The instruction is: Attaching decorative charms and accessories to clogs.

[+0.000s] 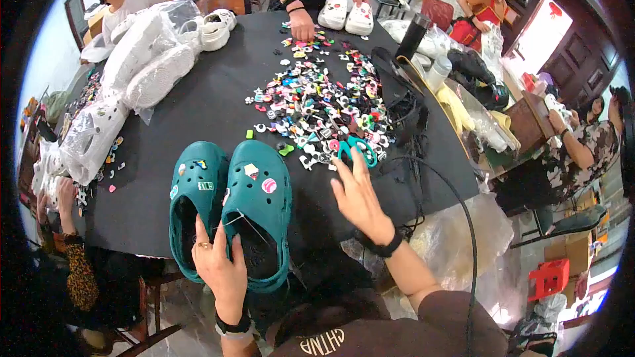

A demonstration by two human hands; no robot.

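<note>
A pair of teal foam clogs (228, 208) lies toes-away on the black round table (198, 106), near the person's edge, each upper already carrying a few small decorative charms. The left hand (218, 266) rests on the heel end of the pair, fingers slightly spread and pressing on the rims between the two shoes, not closed around anything. The right hand (357, 195) is flat and open, fingers apart, reaching over the near edge of the heap of small multicoloured shoe charms (324, 102) that spreads across the middle of the table; its fingertips sit just beside a teal-handled pair of scissors (356, 149).

To pick out a charm well, it looks best to keep the left hand steady on the clogs so they do not slide on the cloth, and to bring the right fingertips down on a single piece at the loose edge of the heap rather than digging into the thick of it.

Bags of white clogs in clear plastic (142, 59) are piled on the left side. Across the table another person's hand (302, 24) touches the far edge of the heap, beside a white pair of clogs (347, 16). A black cable (456, 205) curves off the right edge.
</note>
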